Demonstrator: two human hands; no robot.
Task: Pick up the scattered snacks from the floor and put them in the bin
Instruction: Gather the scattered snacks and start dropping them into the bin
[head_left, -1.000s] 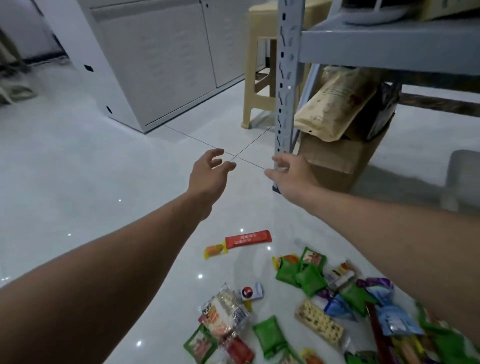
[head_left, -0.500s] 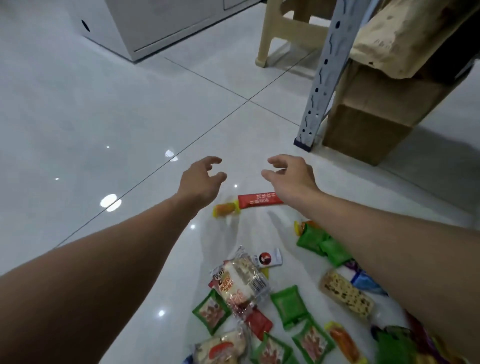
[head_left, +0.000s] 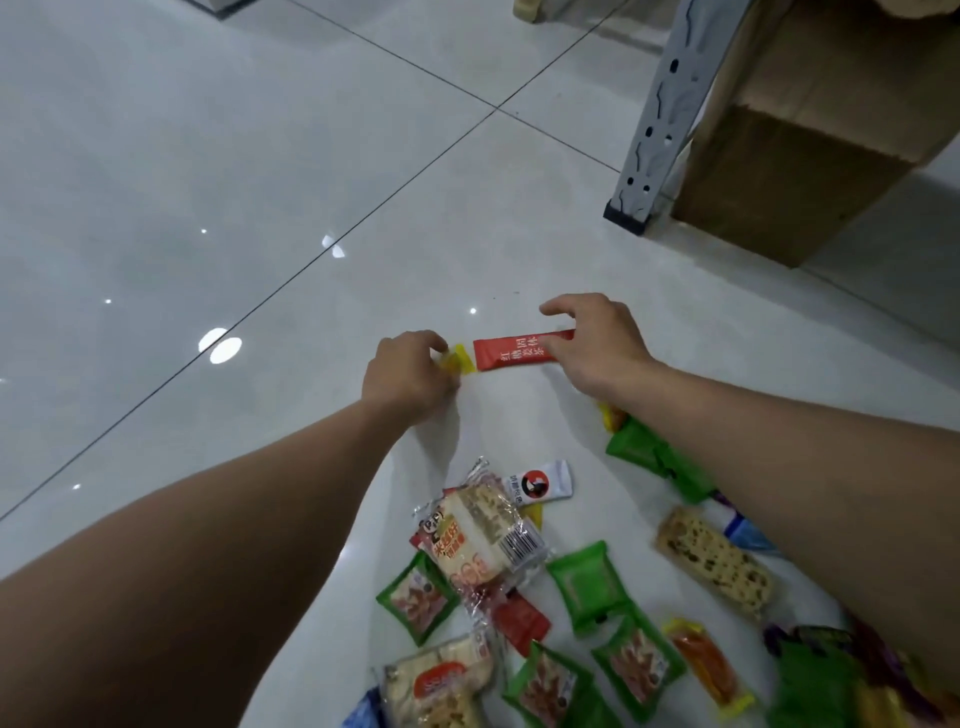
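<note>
- Down at the far edge of the scatter, both hands reach over the glossy grey tiled floor (head_left: 218, 171).
- The left hand (head_left: 408, 376) has its fingers pinched together on a small yellow packet (head_left: 460, 358); most of the packet is hidden under the fingers, so only its right end shows.
- The right hand (head_left: 597, 343) lies over the right end of a long red sachet (head_left: 514, 351) with white characters printed on it; thumb and forefinger are spread on either side of that end, and whether this grip has already closed on the sachet cannot be told.
- The red sachet lies flat on the floor, just beside the yellow packet, their ends nearly touching.
- Nearer the person, more snacks lie loose on the floor: a clear-wrapped rice cracker pack (head_left: 478, 540) with a barcode, a small white sachet (head_left: 540, 480) with a round red and black logo touching its upper edge, several green packets (head_left: 589, 584), and a speckled cereal bar (head_left: 714, 561) beside the right forearm.
- A grey perforated shelf post (head_left: 652, 119) stands on the floor at the upper right, with a brown cardboard box (head_left: 769, 156) just beside it.
- No bin shows in this view.
</note>
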